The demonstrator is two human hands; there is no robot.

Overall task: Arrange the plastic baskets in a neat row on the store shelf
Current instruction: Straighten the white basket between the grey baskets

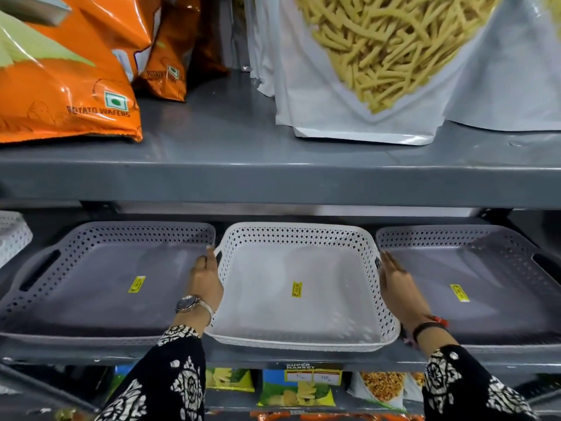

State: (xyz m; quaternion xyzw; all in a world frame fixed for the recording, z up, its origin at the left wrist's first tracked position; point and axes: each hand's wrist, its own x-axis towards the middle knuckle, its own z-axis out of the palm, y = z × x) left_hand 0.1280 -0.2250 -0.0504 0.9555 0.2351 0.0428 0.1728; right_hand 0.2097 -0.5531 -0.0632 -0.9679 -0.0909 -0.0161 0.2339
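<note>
Three shallow perforated plastic baskets lie side by side on the grey shelf (243,357). The middle one is a white basket (300,317), flanked by a grey basket on the left (100,299) and a grey basket on the right (485,302). Each carries a yellow price sticker. My left hand (206,281) lies flat against the white basket's left wall, fingers straight. My right hand (394,284) presses flat against its right wall. Neither hand curls around the rim. Another white basket (12,235) shows partly at the far left edge.
The shelf above (273,177) holds orange potato wafer bags (69,86) on the left and white pouches of yellow sticks (379,71) on the right. Snack packets (297,390) fill the shelf below. The upper shelf's lip hangs low over the baskets' backs.
</note>
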